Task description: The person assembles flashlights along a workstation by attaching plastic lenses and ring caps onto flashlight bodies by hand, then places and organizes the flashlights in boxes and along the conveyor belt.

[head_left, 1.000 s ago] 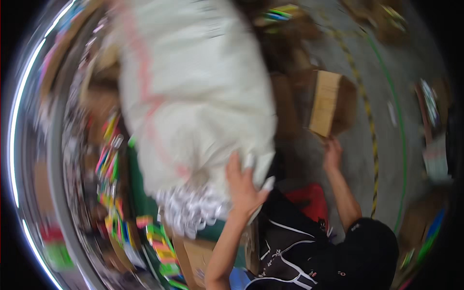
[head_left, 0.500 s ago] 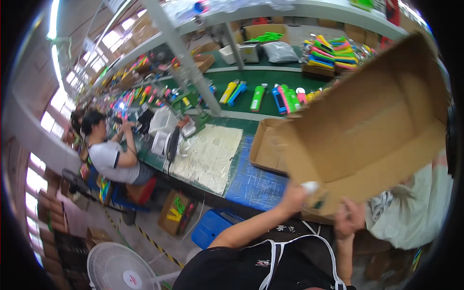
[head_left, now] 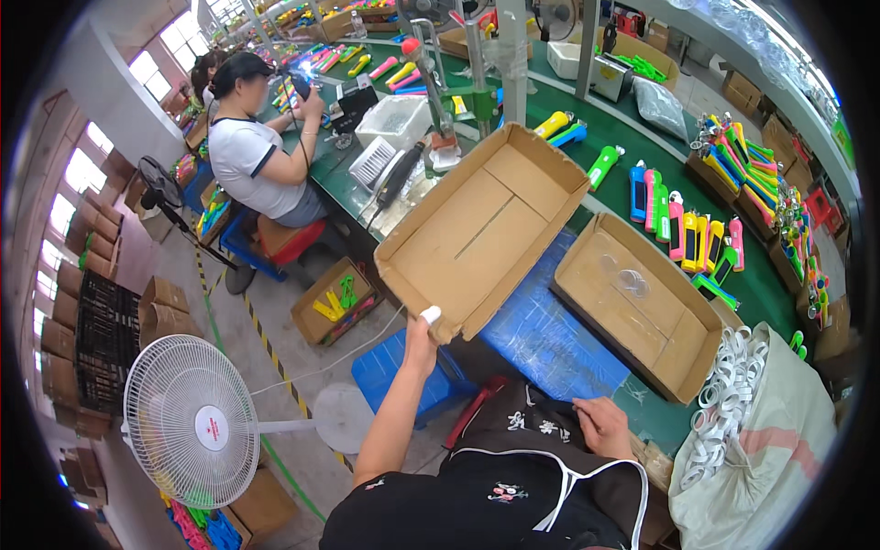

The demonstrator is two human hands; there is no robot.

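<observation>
Shallow cardboard tray is leaning out from the left hand, clamped on its near corner, while the right hand, loosely half-open, is hovering by the dark apron.

Black top, dark white-edged apron with pale motifs, white fingertip cover on left hand

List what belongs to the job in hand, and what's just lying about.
Likely in use:
- raised tray, gripped by the left hand
- second tray, on the bench
- blue mat, near the right hand

Apparently lying about:
- white fan
- blue stool
- sack
</observation>
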